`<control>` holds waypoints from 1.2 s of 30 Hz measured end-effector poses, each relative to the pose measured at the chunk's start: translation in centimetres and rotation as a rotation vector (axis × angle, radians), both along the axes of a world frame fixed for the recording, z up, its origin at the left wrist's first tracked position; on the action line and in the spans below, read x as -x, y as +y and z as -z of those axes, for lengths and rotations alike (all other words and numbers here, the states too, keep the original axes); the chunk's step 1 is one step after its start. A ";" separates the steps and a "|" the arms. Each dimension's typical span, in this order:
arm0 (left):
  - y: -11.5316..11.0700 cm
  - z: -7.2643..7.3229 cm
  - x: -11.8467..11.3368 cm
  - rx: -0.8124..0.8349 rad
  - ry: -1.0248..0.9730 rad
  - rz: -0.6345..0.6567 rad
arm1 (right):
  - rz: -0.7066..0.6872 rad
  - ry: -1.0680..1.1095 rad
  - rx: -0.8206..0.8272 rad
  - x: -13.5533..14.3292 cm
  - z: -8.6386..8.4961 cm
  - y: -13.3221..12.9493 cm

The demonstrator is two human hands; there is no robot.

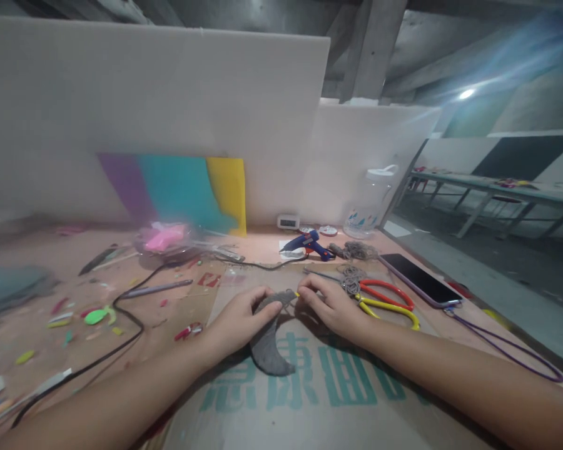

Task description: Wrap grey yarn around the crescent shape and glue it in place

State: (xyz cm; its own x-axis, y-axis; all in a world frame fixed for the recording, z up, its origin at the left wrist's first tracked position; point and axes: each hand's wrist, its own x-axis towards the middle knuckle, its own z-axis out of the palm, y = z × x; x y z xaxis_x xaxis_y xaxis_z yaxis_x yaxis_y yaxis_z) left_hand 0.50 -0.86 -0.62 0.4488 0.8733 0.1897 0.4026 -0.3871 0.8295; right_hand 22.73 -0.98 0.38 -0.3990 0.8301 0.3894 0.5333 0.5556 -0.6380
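A grey crescent-shaped felt piece (268, 350) is pinched near its upper end by my left hand (244, 315), thumb on top. Its lower tip curves to the right over the cardboard. Just right of its upper end, my right hand (326, 303) has thumb and forefinger closed together. A tiny yellow bit (297, 294) shows at those fingertips, too small to name. Scissors with one red and one yellow handle (388, 302) lie beyond my right hand, a tangle of grey yarn (351, 280) on their blades.
Printed cardboard (291, 412) lies under my hands. Behind stand a blue glue gun (304, 242), a small digital clock (288, 222) and a clear bottle (363, 206). A phone (420, 279) with a purple strap lies right. Colourful scraps and a black cable (136, 322) spread left.
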 end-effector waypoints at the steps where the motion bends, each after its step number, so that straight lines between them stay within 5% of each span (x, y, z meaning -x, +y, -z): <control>1: 0.0 0.0 0.0 -0.005 0.003 -0.002 | -0.001 -0.001 0.008 0.0 0.0 0.0; 36: -0.3 -0.4 0.2 -0.143 0.004 -0.047 | -0.012 -0.008 -0.134 0.2 0.0 -0.1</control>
State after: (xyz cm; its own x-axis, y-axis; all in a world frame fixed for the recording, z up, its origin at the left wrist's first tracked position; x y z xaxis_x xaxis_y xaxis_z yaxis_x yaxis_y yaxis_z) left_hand 0.34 -1.17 -0.27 0.4092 0.8574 0.3122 0.4259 -0.4820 0.7657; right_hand 22.51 -1.08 0.36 -0.4120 0.7663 0.4930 0.5310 0.6416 -0.5535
